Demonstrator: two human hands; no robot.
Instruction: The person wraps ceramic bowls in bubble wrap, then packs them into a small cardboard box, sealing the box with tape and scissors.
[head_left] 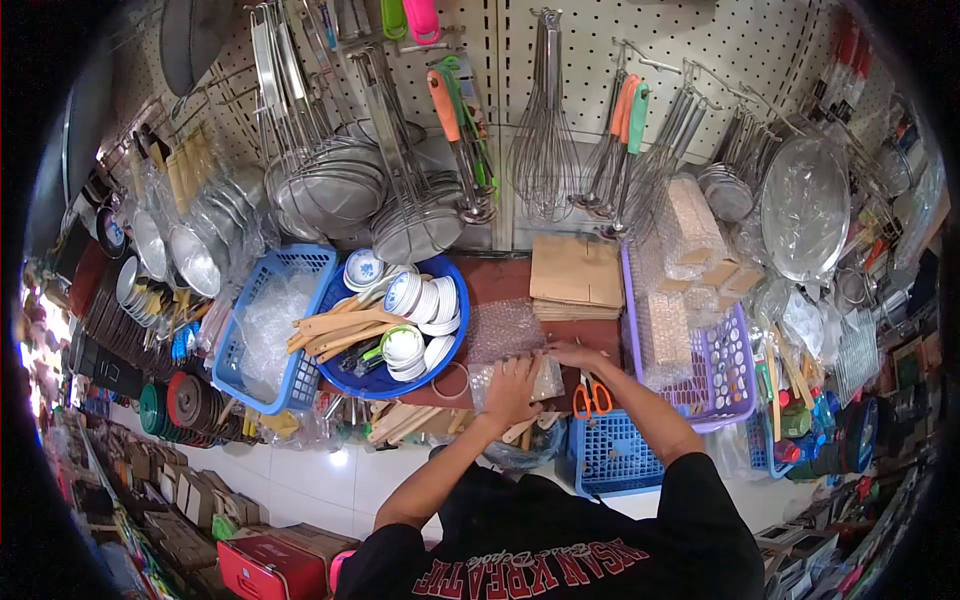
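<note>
Bubble wrap [503,328] lies on the dark red tabletop [485,276], its near part folded into a flat bundle; what is inside cannot be made out. My left hand [511,391] rests on this near part with its fingers spread. At the right end of the bundle, my right hand [579,355] reaches in with stretched fingers against the wrap. Orange-handled scissors [592,398] lie just below my right wrist. A pale ring [450,381] sits left of my left hand.
A blue basin [447,352] holds small bowls and wooden utensils. Beside it stands a light blue basket [305,366] with plastic wrap. Brown paper sheets [575,272] are stacked behind my hands. A purple basket [722,384] holds wrapped boxes at right. Whisks [545,150] and strainers [335,188] hang behind.
</note>
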